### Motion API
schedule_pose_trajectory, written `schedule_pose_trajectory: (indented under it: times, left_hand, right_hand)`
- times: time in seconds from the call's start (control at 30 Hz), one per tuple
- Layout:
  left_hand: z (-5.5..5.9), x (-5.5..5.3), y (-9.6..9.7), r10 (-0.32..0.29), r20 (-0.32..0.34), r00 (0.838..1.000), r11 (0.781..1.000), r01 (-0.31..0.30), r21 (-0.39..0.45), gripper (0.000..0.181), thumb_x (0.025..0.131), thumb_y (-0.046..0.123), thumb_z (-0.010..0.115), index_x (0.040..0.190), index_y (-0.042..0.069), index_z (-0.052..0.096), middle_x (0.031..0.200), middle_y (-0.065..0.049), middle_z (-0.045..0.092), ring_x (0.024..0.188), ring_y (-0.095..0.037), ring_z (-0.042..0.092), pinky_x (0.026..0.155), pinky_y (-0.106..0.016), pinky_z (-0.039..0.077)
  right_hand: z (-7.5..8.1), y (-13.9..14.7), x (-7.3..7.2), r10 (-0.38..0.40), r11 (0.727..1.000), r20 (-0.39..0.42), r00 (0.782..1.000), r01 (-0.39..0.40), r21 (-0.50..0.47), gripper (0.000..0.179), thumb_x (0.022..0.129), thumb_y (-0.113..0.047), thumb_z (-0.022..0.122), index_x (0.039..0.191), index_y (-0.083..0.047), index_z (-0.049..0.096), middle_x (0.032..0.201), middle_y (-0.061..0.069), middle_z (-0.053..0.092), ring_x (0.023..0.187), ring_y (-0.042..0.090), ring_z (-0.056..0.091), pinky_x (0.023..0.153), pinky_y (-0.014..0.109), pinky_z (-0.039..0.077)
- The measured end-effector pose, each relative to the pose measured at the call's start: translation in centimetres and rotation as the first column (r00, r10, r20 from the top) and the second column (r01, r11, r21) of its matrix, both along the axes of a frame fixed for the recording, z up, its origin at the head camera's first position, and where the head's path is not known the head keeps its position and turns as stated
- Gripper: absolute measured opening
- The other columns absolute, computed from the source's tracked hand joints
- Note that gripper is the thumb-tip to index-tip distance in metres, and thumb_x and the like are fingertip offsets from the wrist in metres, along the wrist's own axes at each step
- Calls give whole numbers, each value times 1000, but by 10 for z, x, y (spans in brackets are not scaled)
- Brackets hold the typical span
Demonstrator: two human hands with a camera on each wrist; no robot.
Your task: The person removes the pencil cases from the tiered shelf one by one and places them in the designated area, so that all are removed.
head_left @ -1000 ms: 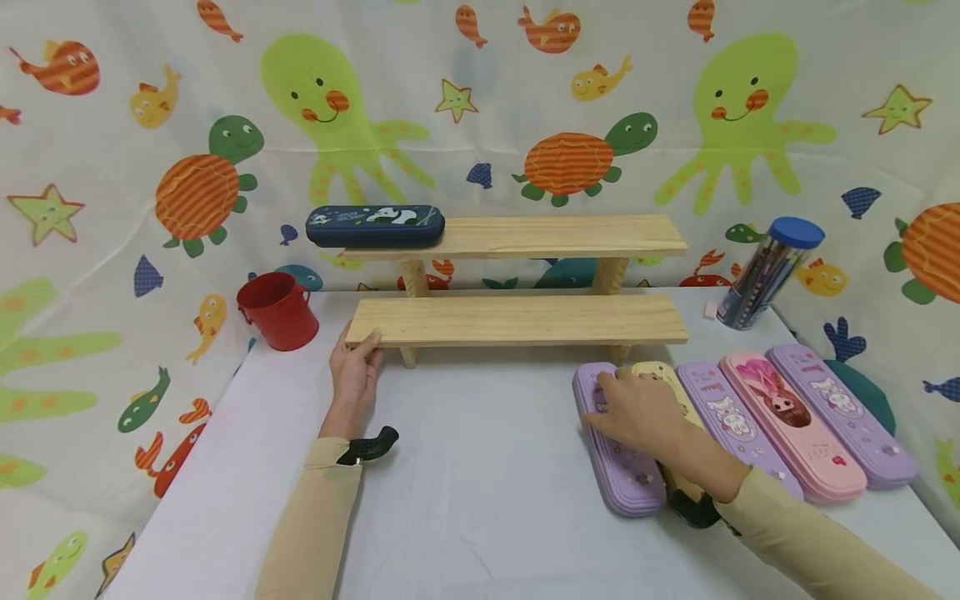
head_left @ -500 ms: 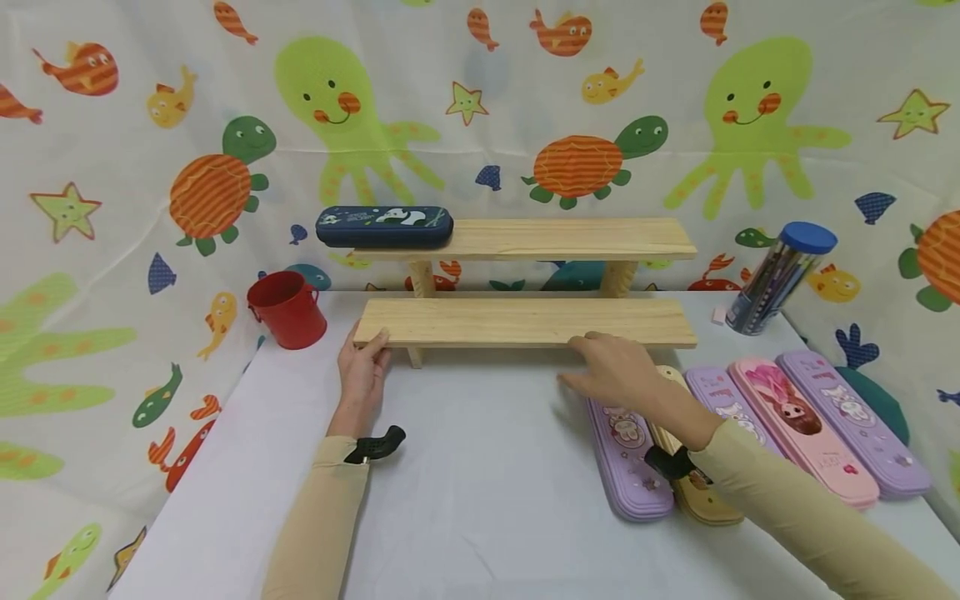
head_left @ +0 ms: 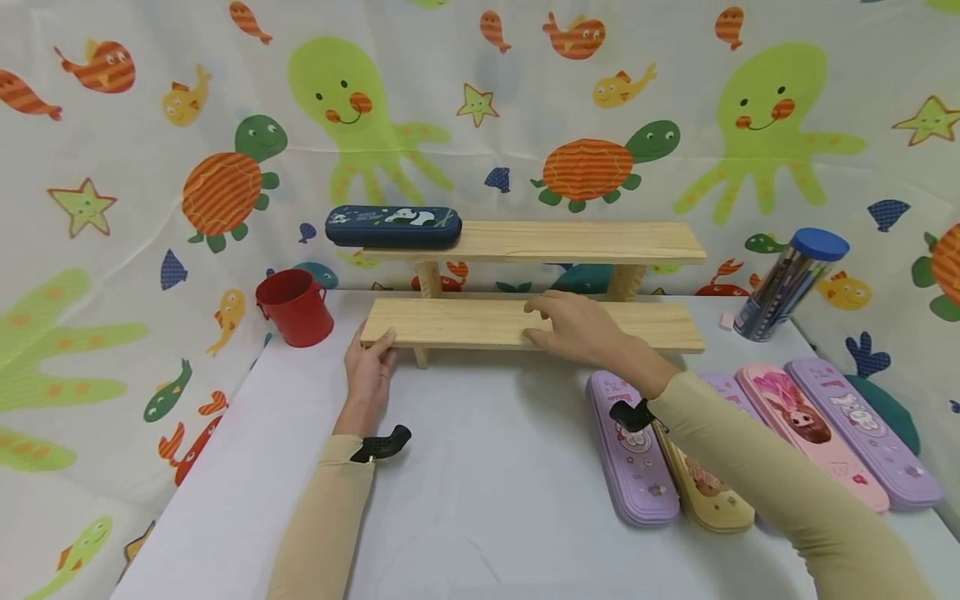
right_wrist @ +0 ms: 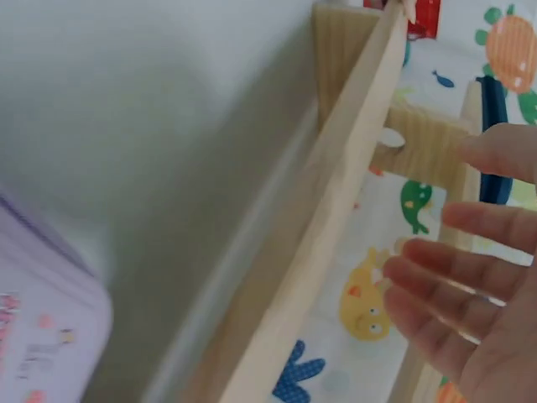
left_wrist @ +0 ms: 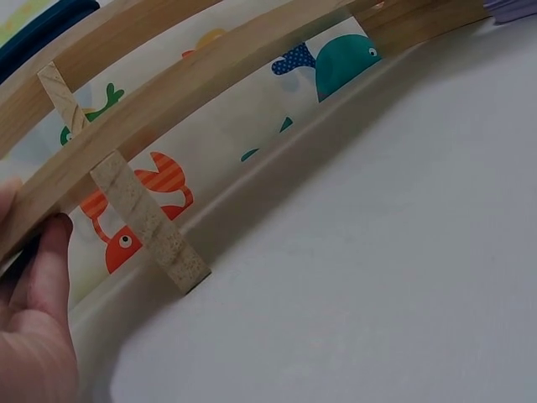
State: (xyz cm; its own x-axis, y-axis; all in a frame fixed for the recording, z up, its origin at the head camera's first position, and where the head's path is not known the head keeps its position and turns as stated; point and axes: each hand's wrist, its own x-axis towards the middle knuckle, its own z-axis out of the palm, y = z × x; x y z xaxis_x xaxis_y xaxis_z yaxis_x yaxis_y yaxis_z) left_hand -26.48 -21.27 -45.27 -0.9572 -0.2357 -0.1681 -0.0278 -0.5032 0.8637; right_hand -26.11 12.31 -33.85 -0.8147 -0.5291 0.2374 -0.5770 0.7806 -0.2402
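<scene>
A two-tier wooden shelf stands at the back of the white table. My left hand grips the left end of its lower board, thumb over the front edge; the left wrist view also shows this hand on the board. Over the middle of the lower board is my right hand, holding nothing. In the right wrist view its fingers are spread and relaxed. A navy panda pencil case lies on the upper board's left end, overhanging it slightly.
Right of centre lies a row of pencil cases: purple, yellow, another purple partly behind the right sleeve, pink and purple. A red bucket stands left; a blue-lidded pencil tube stands right beside a small eraser.
My right hand has moved from above the leftmost purple and yellow cases, up and left to the lower board. My left hand keeps its grip. The view has shifted slightly.
</scene>
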Motion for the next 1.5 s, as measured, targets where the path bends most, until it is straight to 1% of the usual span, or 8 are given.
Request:
schedule_pose_trajectory:
  times: [0.23,0.43,0.67,0.97,1.13,1.23,1.37,1.5]
  left_hand:
    - [-1,1,3,11,10,1000,1000,-11,10,74,96,9,64,158,24,25,158,-3,37,134,-17,50,111,-25,45]
    - [-3,0,8,23,2,1000,999,-23,44,74,97,5,61,158,21,25,159,-4,36,134,-16,50,111,-25,45]
    - [-5,-2,10,29,0,1000,998,-29,61,75,96,3,62,158,23,25,158,-5,36,133,-17,51,110,-26,46]
    - [-4,-1,9,31,-1,1000,999,-31,31,74,96,7,64,158,22,26,158,-3,38,133,-17,52,111,-26,46]
    - [-6,-1,9,32,-15,999,998,-31,48,73,95,5,63,157,21,28,156,-5,39,132,-18,53,109,-27,48]
    - [-5,0,8,20,-21,1000,999,-20,28,74,95,5,64,157,20,27,156,-6,40,132,-19,53,109,-28,48]
    - [-2,1,2,15,-28,999,1000,-16,-26,74,95,7,65,157,20,27,156,-6,39,132,-19,53,109,-29,48]
    - [-1,1,-1,13,-30,999,999,-14,-32,73,96,7,64,158,20,27,156,-5,40,132,-18,53,109,-28,47]
  right_hand:
    - [12,-18,-19,27,999,-40,999,-28,-32,32,94,-32,65,118,-12,70,104,8,74,89,22,68,70,41,59]
    - [19,-26,-35,57,998,-83,995,-58,-10,29,95,-29,65,118,-12,70,110,8,73,94,22,71,73,41,61]
    - [33,-37,-56,48,999,-102,994,-50,-17,30,95,-29,63,119,-11,69,112,7,69,98,23,68,76,41,60]
    - [45,-63,-83,64,997,-69,996,-67,-39,37,95,-26,61,129,-9,63,120,10,63,101,25,60,87,42,57]
    - [47,-78,-94,66,994,-82,994,-72,-77,47,95,-25,61,139,-10,54,136,14,55,121,29,54,103,45,51]
    - [51,-88,-100,54,995,-72,996,-60,-85,55,94,-27,62,145,-11,49,144,15,49,130,31,49,110,47,46]
    - [56,-104,-107,53,996,-22,998,-55,-73,61,94,-31,62,149,-13,43,149,14,44,135,32,45,113,48,43]
    - [57,-121,-112,34,996,36,999,-31,-86,63,95,-34,62,152,-18,39,155,12,38,140,31,41,117,48,40]
